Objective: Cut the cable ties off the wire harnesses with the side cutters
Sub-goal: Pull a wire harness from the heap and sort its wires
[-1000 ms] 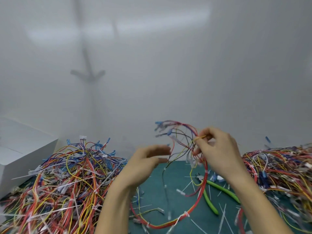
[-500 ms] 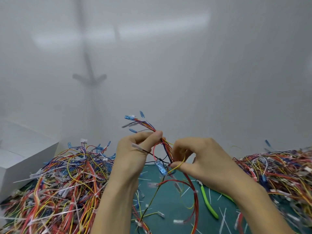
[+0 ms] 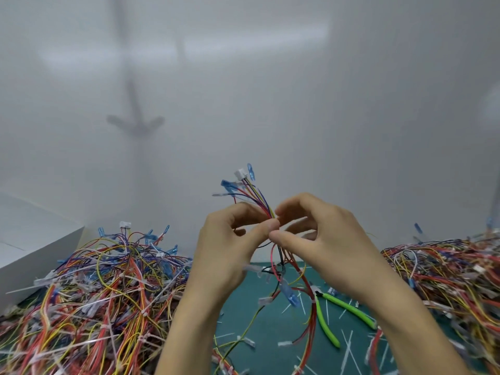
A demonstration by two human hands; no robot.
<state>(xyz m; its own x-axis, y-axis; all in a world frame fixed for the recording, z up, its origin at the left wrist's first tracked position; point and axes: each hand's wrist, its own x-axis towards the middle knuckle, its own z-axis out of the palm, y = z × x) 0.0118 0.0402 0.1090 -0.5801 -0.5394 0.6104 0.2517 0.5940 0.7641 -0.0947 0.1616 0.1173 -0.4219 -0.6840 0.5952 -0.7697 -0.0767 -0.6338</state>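
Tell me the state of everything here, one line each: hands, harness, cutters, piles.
Left hand: pinches the wire harness.
Right hand: pinches the same harness.
Wire harness: held up, connectors upward, wires dangling.
Side cutters: lying on the mat, handles spread, untouched.
Left pile: heaped, white ties visible.
Right pile: heaped, tangled.
Cut tie pieces: scattered on the mat.

There were two hands, the left hand [image 3: 227, 247] and the right hand [image 3: 324, 239], one raised wire harness [image 3: 251, 193], one pair of green-handled side cutters [image 3: 349, 307], two heaps of harnesses, a left heap [image 3: 94, 293] and a right heap [image 3: 446, 272], one white box [image 3: 32, 255], and loose cable ties [image 3: 347, 347] beyond counting.
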